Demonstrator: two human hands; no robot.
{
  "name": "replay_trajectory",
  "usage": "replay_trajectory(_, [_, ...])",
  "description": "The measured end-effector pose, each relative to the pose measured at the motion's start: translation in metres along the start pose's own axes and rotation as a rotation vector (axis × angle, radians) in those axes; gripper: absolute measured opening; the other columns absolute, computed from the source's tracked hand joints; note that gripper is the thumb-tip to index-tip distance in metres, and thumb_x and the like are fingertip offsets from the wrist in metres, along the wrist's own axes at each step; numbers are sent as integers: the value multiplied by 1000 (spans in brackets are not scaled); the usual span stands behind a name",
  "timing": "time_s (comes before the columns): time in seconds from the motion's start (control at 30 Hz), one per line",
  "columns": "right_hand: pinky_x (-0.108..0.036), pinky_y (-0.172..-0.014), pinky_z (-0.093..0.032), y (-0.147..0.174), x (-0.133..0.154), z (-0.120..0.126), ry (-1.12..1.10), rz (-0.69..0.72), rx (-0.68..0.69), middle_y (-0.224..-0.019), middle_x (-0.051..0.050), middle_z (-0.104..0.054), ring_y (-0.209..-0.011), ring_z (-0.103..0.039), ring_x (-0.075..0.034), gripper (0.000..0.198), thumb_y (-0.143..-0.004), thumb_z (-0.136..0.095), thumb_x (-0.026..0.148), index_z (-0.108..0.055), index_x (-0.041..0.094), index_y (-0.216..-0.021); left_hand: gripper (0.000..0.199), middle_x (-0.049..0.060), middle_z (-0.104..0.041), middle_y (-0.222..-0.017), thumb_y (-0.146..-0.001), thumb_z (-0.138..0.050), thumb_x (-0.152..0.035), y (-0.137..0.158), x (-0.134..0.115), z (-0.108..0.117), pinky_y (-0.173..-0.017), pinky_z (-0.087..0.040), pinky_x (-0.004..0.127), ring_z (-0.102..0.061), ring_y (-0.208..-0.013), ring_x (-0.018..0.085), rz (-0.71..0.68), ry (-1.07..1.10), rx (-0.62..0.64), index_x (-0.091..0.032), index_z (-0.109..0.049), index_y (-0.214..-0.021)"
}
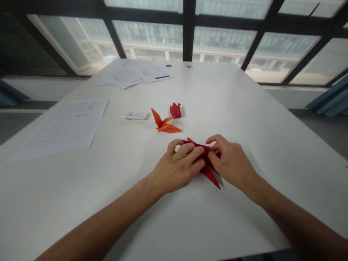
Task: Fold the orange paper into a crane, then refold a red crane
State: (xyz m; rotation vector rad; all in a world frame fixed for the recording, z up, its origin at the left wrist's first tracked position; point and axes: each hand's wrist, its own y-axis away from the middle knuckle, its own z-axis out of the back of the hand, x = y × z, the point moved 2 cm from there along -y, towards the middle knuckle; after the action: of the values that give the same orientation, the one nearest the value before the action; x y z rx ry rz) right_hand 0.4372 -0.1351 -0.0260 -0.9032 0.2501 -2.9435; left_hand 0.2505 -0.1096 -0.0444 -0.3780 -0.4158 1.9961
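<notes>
A piece of folded red paper (210, 175) lies between my hands near the middle of the white table (130, 210). One long pointed flap of it sticks out toward me, and a small tip shows at the far side. My left hand (181, 165) rests over its left part with the fingers curled on the paper. My right hand (231, 159) pinches its right edge between thumb and fingers. Much of the paper is hidden under the fingers. Just beyond my left hand sits an orange origami crane (164, 126), with a small red origami bird (175, 110) behind it.
A white tube with printed writing (136, 115) lies left of the orange crane. Farther left is a printed sheet (70, 127), and more papers (127, 74) overlap at the far end. Two round cable holes mark the far edge, before dark-framed windows (187, 32).
</notes>
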Motion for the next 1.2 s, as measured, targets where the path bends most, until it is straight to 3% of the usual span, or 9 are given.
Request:
replay_trajectory(0.13, [-28, -61, -43, -1, -3, -1, 143, 35, -63, -80, 0, -76, -63, -68, -19, 26, -90, -53, 16, -61, 25, -112, 31, 1, -73, -127, -91, -59, -7, 4, 7, 4, -112, -31, 56, -60, -120, 29, 40, 147, -1, -34, -70, -104])
replay_trajectory(0.3, [-31, -57, -36, -5, -7, 1, 329, 50, -127, -81, -4, -76, -63, -68, -23, 22, -96, -48, 21, -60, 24, -114, 34, -3, -76, -121, -85, -63, -7, 6, 10, 15, -113, -25, 57, -60, -119, 30, -48, 164, -73, -36, -70, -103])
replay_trajectory(0.5, [-31, -53, -29, -7, -9, 7, 392, 32, -121, -76, -5, -73, -58, -62, -21, 14, -96, -46, 21, -59, 21, -100, 24, 7, -52, -147, -82, -69, -12, 9, 17, 20, -101, -39, 54, -52, -123, 33, -56, 11, -274, -29, -66, -98])
replay_trajectory(0.6, [-31, -52, -28, -9, -10, 11, 398, 9, -140, -72, -5, -71, -55, -59, -19, 13, -96, -46, 22, -58, 21, -93, 26, 9, -48, -141, -86, -64, -9, 9, 24, 19, -100, -45, 49, -53, -121, 29, 40, 110, -339, -28, -62, -104])
replay_trajectory(0.7, [-30, -55, -33, -11, -9, 14, 314, 20, -171, -76, -5, -72, -60, -62, -20, 15, -98, -46, 22, -61, 20, -95, 21, 8, -60, -120, -94, -56, -11, 6, 29, 18, -97, -48, 44, -57, -110, 25, 131, 287, -302, -25, -59, -109])
replay_trajectory(0.87, [-29, -69, -46, -9, -7, 16, 23, 95, -209, -91, -4, -77, -75, -69, -20, 22, -98, -47, 18, -63, 22, -112, 5, 2, -64, -90, -97, -58, -26, 2, 29, 9, -82, -52, 35, -61, -85, 19, 423, 559, -242, -22, -57, -94])
replay_trajectory(1.03, [-27, -68, -47, -6, -5, 13, -160, 135, -178, -89, 0, -75, -71, -66, -17, 26, -94, -47, 13, -64, 25, -109, 34, 2, -62, -116, -83, -73, -17, 1, 26, -8, -76, -58, 31, -68, -91, 16, 758, 1028, -316, -25, -47, -104])
replay_trajectory(1.13, [-26, -64, -44, -6, -5, 10, -272, 86, -135, -85, 3, -72, -68, -63, -15, 33, -87, -43, 6, -62, 25, -105, 45, 4, -58, -128, -75, -74, -12, 0, 26, -11, -69, -57, 27, -68, -90, 15, 850, 1134, -302, -26, -53, -113])
replay_trajectory(1.2, [-26, -65, -45, -6, -6, 8, -340, 55, -114, -90, 2, -72, -72, -64, -16, 35, -83, -42, 4, -59, 25, -104, 38, 5, -61, -121, -75, -72, -11, 0, 28, -11, -66, -56, 26, -67, -85, 15, 868, 1216, -283, -23, -59, -108])
